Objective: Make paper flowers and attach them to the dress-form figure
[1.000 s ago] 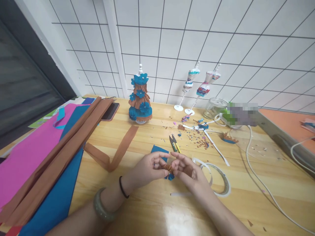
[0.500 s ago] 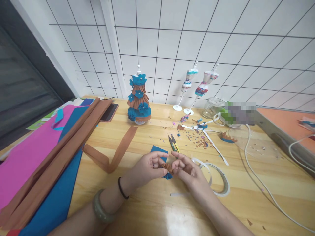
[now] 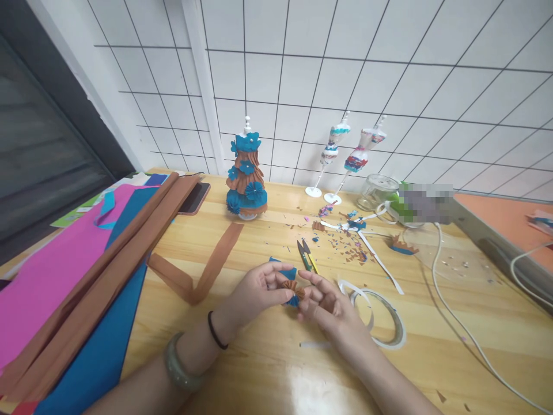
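Note:
Between my two hands is a small pleated paper rosette (image 3: 294, 290), brown on its upper part and blue below. My left hand (image 3: 268, 286) pinches it from the left with thumb and fingers. From the right, my right hand (image 3: 325, 301) closes thumb and fingertips on its edge. Just beyond my fingers lies a blue paper piece (image 3: 283, 268), partly hidden by my left hand. Thread snips (image 3: 307, 257) with a yellow and green handle rest behind the hands. Beside my right wrist is a roll of white tape (image 3: 400, 323) with a loose strip.
A small dress form (image 3: 246, 173) in blue and brown paper stands at the back. Two more mini mannequins (image 3: 339, 141), a glass jar (image 3: 377, 193) and paper scraps (image 3: 354, 248) are farther right. Crepe paper sheets (image 3: 108, 271), a phone (image 3: 194, 199) and a brown strip (image 3: 216, 259) lie left.
The rosette has turned between my fingers, so more of its brown pleats face up. My right fingers have shifted slightly along its edge. The camera view has moved a little.

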### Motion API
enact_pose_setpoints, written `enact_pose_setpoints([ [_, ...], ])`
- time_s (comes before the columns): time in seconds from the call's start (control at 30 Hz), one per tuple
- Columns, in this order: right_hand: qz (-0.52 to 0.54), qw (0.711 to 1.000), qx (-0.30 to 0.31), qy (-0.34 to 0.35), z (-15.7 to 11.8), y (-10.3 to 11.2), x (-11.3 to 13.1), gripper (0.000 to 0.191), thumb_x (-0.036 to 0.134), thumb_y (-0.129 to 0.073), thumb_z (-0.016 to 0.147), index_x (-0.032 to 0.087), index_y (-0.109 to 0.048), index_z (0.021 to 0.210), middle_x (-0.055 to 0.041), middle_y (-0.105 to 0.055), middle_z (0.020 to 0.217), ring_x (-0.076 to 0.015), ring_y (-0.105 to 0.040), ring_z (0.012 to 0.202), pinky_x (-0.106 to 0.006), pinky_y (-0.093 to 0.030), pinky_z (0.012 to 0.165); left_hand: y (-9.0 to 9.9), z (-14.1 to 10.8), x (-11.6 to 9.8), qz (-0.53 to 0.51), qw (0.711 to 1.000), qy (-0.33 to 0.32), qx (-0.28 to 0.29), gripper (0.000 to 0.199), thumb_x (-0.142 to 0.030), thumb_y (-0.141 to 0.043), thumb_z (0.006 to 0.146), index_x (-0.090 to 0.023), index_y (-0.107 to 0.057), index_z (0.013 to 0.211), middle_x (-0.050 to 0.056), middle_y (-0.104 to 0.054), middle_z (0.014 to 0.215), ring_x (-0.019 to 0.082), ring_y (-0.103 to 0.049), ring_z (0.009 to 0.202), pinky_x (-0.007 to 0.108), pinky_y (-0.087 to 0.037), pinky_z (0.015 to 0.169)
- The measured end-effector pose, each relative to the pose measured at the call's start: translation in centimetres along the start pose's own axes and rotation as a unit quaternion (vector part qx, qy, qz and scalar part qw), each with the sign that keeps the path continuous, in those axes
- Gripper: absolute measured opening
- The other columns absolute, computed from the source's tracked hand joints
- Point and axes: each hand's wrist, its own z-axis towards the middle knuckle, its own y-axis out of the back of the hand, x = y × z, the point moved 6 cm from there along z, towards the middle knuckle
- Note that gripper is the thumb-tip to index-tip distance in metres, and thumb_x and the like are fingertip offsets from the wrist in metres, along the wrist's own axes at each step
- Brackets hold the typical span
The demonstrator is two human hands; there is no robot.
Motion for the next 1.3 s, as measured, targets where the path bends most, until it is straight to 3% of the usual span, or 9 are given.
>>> enact_pose_setpoints([
  [0.37, -0.027, 0.999, -0.028, 0.015, -0.08, 0.16, 0.15, 0.043, 0.030, -0.073, 0.067, 0.022, -0.055, 0.106, 0.0028, -0.059, 0.069, -0.0103, -0.055, 0.058, -0.025, -0.045, 0.060, 0.22, 0.07, 0.31, -0.023, 1.000, -0.011, -0.009, 0.044, -0.016, -0.071, 0.062, -0.013, -0.055, 0.102, 0.004, -0.064, 0.081, 0.014, -0.059, 0.076, 0.029, -0.044, 0.075],
  [0.6, -0.047, 0.999, -0.020, 0.011, 0.12, 0.17, 0.21, 0.046, 0.032, -0.072, 0.067, 0.019, -0.052, 0.106, 0.0012, -0.061, 0.069, -0.0111, -0.056, 0.058, -0.025, -0.043, 0.060, -0.02, 0.04, 0.38, -0.036, 0.999, -0.008, 0.015, 0.046, -0.016, -0.071, 0.062, -0.014, -0.055, 0.105, 0.005, -0.063, 0.084, 0.015, -0.058, 0.076, 0.028, -0.043, 0.071],
  [0.8, -0.047, 0.998, -0.031, 0.026, 0.12, 0.37, -0.11, 0.041, 0.030, -0.071, 0.068, 0.020, -0.054, 0.105, 0.0034, -0.058, 0.067, -0.0093, -0.055, 0.057, -0.024, -0.043, 0.060, -0.03, 0.16, 0.47, 0.029, 0.999, -0.031, 0.032, 0.059, -0.012, -0.071, 0.058, -0.015, -0.050, 0.113, 0.004, -0.060, 0.086, 0.012, -0.053, 0.070, 0.023, -0.038, 0.061],
  [0.93, -0.047, 0.998, -0.022, 0.020, 0.13, 0.15, 0.11, 0.041, 0.028, -0.072, 0.068, 0.020, -0.054, 0.104, 0.0043, -0.057, 0.065, -0.0089, -0.054, 0.056, -0.023, -0.042, 0.060, -0.04, 0.21, 0.47, 0.065, 0.997, -0.040, 0.032, 0.057, -0.010, -0.066, 0.060, -0.014, -0.048, 0.114, 0.004, -0.059, 0.085, 0.011, -0.050, 0.067, 0.023, -0.036, 0.059],
  [1.3, -0.014, 0.998, -0.055, -0.008, 0.10, 0.80, 0.04, 0.048, 0.030, -0.074, 0.063, 0.018, -0.055, 0.106, 0.0012, -0.060, 0.067, -0.0121, -0.055, 0.056, -0.027, -0.042, 0.058, -0.09, 0.31, 0.71, 0.081, 0.994, -0.047, 0.052, 0.057, -0.010, -0.063, 0.061, -0.013, -0.045, 0.116, 0.007, -0.058, 0.091, 0.016, -0.056, 0.078, 0.026, -0.040, 0.064],
])
